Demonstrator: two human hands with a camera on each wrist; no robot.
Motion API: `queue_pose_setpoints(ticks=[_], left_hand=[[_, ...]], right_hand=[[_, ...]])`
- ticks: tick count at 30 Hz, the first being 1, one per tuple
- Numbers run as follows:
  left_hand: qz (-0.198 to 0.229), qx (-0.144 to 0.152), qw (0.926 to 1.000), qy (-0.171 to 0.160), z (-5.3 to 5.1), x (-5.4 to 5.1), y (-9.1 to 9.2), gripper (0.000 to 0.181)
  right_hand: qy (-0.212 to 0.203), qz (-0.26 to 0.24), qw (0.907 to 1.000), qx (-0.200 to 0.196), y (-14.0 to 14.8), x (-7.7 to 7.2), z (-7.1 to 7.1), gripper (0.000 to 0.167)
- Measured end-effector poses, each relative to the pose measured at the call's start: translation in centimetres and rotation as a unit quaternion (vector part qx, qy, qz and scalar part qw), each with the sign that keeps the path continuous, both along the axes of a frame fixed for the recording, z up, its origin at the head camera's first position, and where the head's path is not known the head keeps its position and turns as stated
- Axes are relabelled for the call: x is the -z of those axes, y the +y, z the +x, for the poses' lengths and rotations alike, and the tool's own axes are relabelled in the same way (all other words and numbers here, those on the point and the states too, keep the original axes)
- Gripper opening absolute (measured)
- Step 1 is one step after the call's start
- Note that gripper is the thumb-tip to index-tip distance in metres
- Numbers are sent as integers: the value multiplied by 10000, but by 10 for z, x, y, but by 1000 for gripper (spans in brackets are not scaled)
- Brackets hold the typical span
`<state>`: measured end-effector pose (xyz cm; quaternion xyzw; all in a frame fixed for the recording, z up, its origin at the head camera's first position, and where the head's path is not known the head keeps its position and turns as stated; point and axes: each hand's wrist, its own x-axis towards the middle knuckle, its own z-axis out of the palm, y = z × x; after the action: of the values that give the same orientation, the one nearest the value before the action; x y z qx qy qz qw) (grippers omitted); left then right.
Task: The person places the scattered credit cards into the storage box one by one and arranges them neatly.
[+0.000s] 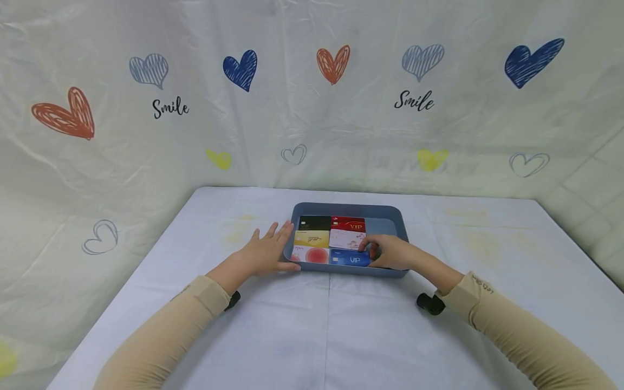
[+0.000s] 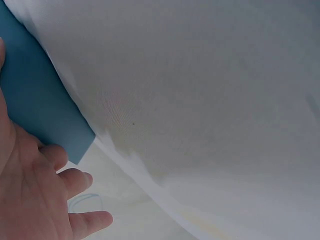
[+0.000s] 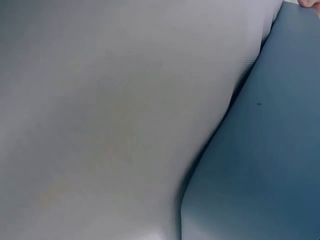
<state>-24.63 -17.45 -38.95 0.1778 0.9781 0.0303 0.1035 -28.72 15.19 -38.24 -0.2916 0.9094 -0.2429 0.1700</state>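
A blue-grey tray (image 1: 385,227) holds several cards in two columns at its left and middle. My right hand (image 1: 394,252) reaches over the tray's right part, thumb and curled fingers gripping the right end of a blue VIP card (image 1: 350,258). Above that card lie a pale pink card (image 1: 346,239) and a red VIP card (image 1: 348,221). The left column has a black card (image 1: 314,222), a gold card (image 1: 311,238) and a white card with a red circle (image 1: 316,255). With fingers spread, my left hand (image 1: 265,253) rests against the tray's left side. The right wrist view hides the right fingers.
The tray stands on a white-covered table (image 1: 292,325). Behind the table hangs a white sheet (image 1: 302,119) printed with hearts and "Smile". Dark wrist cameras (image 1: 431,304) sit beneath both sleeves.
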Motion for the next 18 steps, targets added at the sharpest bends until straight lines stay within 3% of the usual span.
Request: queue_pose_setpoints(ticks=[18], left_hand=[[86, -26, 9999, -99, 0, 0, -1, 112]], right_hand=[[192, -206, 9996, -43, 1, 2, 2, 33]])
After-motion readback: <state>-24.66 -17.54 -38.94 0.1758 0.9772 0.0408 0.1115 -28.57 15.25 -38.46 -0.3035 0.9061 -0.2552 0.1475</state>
